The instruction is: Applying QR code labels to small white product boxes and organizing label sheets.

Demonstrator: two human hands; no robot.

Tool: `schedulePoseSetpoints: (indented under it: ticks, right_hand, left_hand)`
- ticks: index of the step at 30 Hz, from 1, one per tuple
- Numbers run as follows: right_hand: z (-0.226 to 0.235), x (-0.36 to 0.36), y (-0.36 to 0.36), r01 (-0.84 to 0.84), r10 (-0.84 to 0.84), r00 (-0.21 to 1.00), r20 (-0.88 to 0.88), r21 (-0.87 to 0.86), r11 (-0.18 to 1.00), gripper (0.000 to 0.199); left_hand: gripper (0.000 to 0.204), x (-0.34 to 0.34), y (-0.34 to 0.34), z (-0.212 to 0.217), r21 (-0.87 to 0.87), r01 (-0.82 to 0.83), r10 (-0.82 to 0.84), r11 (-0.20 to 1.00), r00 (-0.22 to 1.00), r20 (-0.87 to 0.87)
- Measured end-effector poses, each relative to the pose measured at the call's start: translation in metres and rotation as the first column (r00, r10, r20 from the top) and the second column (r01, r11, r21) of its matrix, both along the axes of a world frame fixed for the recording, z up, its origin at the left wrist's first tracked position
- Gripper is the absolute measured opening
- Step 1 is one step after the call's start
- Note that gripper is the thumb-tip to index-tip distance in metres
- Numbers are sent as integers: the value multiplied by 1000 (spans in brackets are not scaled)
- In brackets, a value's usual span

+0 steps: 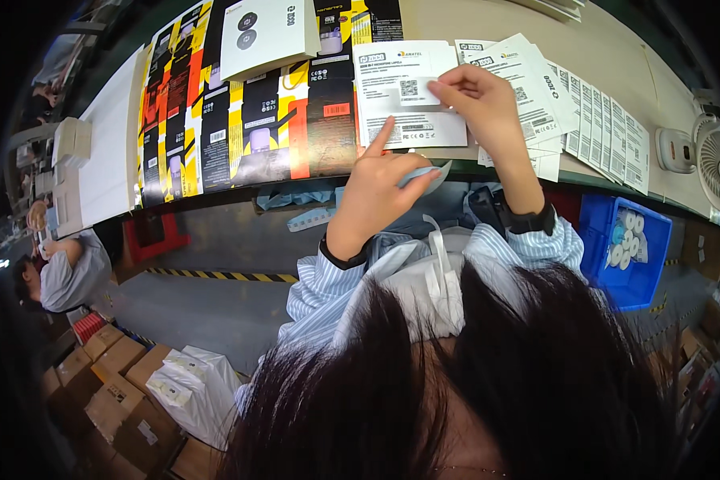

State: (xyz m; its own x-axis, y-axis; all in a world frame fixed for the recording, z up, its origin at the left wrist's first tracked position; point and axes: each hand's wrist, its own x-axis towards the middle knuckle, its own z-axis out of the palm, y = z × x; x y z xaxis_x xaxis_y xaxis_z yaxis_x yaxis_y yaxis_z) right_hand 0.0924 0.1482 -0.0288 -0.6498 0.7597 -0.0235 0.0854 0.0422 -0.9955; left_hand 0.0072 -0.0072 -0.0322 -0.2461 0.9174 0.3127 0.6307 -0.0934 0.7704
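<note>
A white printed card (376, 90) lies at the table's near edge in front of me. On it sits a white label (409, 90) with a square code. My right hand (484, 100) pinches the label's right edge between thumb and fingers. My left hand (386, 186) is just nearer than the card, its index finger stretched out onto the card's lower part. Its other fingers are closed on a pale blue strip (436, 178) that looks like label backing. More white printed cards (528, 80) lie fanned out under and beyond my right wrist.
Left of the card are colourful printed sheets (256, 120) with a white box (269, 36) on top. A small fan (714, 156) stands at the far right. Below the table edge are a blue bin (604, 276) with white rolls and, left, several cartons (124, 356). Another person (76, 272) works at far left.
</note>
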Motion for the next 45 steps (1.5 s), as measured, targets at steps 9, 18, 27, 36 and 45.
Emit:
schedulePoseSetpoints:
  ticks: [9, 18, 27, 36, 45]
  right_hand:
    - [-7, -12, -4, -32, 23, 983, 184, 44, 999, 15]
    - [-15, -12, -1, -40, 24, 978, 208, 75, 996, 17]
    - [-12, -13, -4, -29, -3, 966, 257, 119, 992, 16]
    - [-14, -13, -4, -28, -7, 966, 258, 131, 991, 18]
    - [-9, -15, -7, -29, -26, 942, 336, 159, 987, 16]
  left_hand:
    - [11, -3, -3, -11, 17, -31, 30, 999, 999, 22]
    - [7, -3, -5, -13, -35, -57, 58, 998, 998, 39]
    - [6, -5, -3, -7, 13, -18, 17, 1000, 996, 90]
    - [6, -5, -3, -10, 32, -22, 20, 999, 997, 78]
    - [5, -5, -2, -9, 16, -11, 9, 1000, 995, 96]
